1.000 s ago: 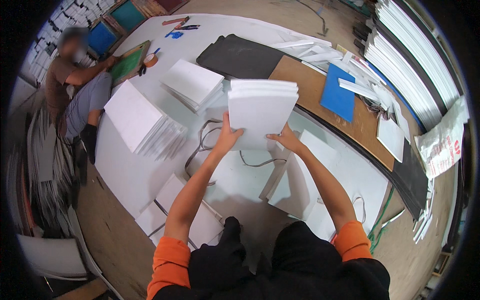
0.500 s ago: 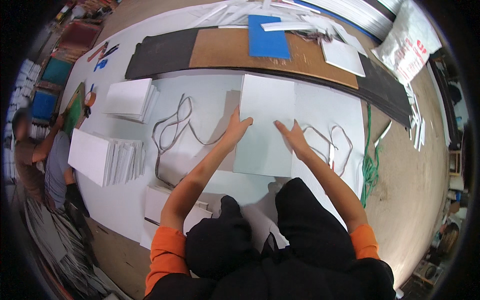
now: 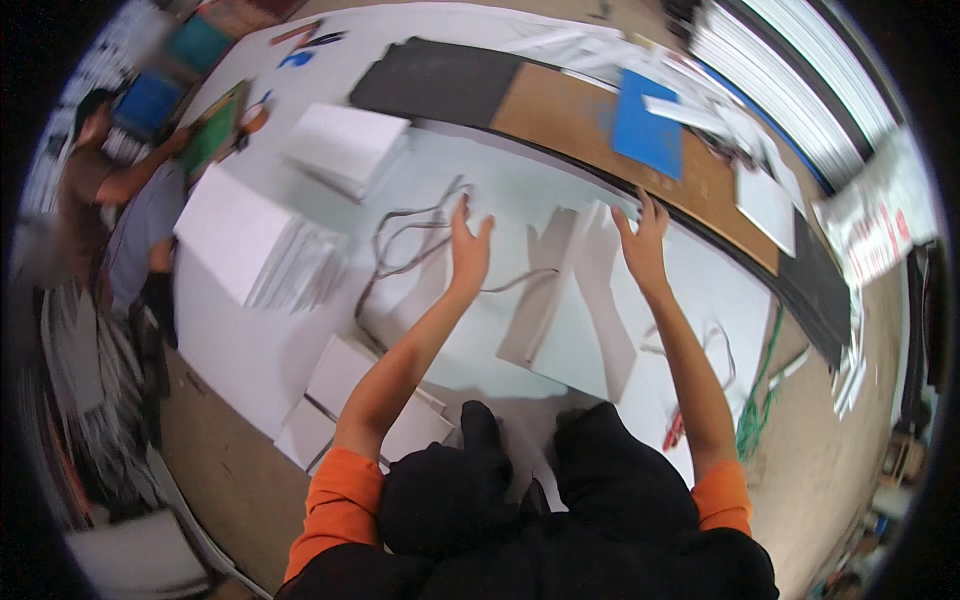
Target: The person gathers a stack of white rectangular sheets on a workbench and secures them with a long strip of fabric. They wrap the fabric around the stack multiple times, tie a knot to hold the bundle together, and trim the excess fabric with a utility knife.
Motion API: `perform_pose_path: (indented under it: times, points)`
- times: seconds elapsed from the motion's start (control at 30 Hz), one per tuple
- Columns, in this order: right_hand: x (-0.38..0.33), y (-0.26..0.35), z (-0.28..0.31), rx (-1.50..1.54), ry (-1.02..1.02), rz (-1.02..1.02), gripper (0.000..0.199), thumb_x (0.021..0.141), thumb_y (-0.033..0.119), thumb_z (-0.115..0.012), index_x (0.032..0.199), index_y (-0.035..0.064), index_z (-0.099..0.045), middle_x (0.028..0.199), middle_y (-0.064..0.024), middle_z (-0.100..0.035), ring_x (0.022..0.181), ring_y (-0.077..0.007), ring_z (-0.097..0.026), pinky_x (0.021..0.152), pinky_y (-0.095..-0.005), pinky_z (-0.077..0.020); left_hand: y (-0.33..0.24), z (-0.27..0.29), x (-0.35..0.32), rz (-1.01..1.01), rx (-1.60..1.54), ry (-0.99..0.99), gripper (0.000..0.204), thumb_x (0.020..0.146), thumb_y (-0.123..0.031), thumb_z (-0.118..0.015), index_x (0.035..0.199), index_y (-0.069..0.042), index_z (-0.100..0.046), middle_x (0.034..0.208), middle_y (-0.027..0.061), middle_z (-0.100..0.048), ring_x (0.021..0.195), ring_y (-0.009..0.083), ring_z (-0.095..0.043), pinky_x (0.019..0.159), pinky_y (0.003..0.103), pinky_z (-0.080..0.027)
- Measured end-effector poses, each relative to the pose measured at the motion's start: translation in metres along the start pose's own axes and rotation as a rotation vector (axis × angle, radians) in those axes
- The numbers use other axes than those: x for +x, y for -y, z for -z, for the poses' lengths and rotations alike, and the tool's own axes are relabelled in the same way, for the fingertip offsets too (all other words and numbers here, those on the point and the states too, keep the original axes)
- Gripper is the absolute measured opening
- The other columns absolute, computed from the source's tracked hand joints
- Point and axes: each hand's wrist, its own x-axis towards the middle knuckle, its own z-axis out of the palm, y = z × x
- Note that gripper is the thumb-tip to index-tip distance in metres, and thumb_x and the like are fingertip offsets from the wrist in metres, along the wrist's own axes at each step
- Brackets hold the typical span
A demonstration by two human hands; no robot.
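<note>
White panel stack (image 3: pixel 572 345), rectangular, lies toward the near edge of a smooth white ground sheet (image 3: pixel 235 360) on brown floor (image 3: pixel 220 450). Dark boards (image 3: pixel 435 82) line the sheet's far side, bearing a brown board (image 3: pixel 560 112) and flat blue sheet (image 3: pixel 643 135). Left hand (image 3: pixel 470 250) and right hand (image 3: pixel 645 240) flank the stack, fingers extended, thumbs apart. Narrow grey strap (image 3: pixel 361 308) loops beside the left hand.

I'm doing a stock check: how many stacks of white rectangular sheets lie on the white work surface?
4 visible: far-left stack, middle-left stack, lower-left stack partly behind left forearm, right stack beside right hand. The forearm may hide more.
</note>
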Motion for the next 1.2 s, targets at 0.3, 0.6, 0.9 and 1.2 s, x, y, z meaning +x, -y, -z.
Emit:
perform_pose_path:
  times: [0.3,0.6,0.9,1.2]
  points:
    - [0.137,0.104,-0.26,0.125,0.638,0.379,0.05,0.082,0.029,-0.051,0.119,-0.0039,-0.044,0.119,-0.0254,-0.045,0.111,-0.0358,-0.044,0.095,-0.039,-0.0332,0.035,0.135,0.089,0.218,0.03,-0.464,0.055,0.081,-0.015,-0.044,0.129,0.005,-0.027,0.126,0.0205,-0.032,0.115,0.0293,-0.037,0.097,0.037,-0.029]
    - [0.155,0.113,-0.357,0.103,0.586,0.327,0.048,0.081,0.022,-0.051,0.12,-0.0044,-0.043,0.112,-0.0251,-0.049,0.105,-0.0378,-0.047,0.091,-0.0396,-0.036,0.076,0.136,0.12,0.247,0.285,-0.584,0.053,0.084,-0.023,-0.049,0.127,0.003,-0.031,0.124,0.021,-0.032,0.116,0.034,-0.03,0.098,0.04,-0.026]
    - [0.152,0.148,-0.348,0.279,0.443,0.317,0.041,0.077,0.023,-0.059,0.109,-0.0027,-0.055,0.103,-0.0247,-0.052,0.098,-0.037,-0.05,0.086,-0.0401,-0.0391,0.064,0.152,0.131,0.185,0.105,-0.742,0.048,0.086,-0.024,-0.05,0.121,0.004,-0.036,0.117,0.017,-0.034,0.109,0.0283,-0.037,0.095,0.036,-0.028]
    - [0.158,0.12,-0.359,0.241,0.557,0.199,0.041,0.073,0.024,-0.063,0.107,0.0006,-0.057,0.101,-0.0222,-0.054,0.098,-0.0349,-0.051,0.086,-0.0395,-0.0395,0.06,0.144,0.128,0.369,-0.084,-0.658,0.039,0.087,-0.018,-0.043,0.118,0.004,-0.034,0.12,0.0185,-0.041,0.109,0.0263,-0.043,0.094,0.033,-0.031]
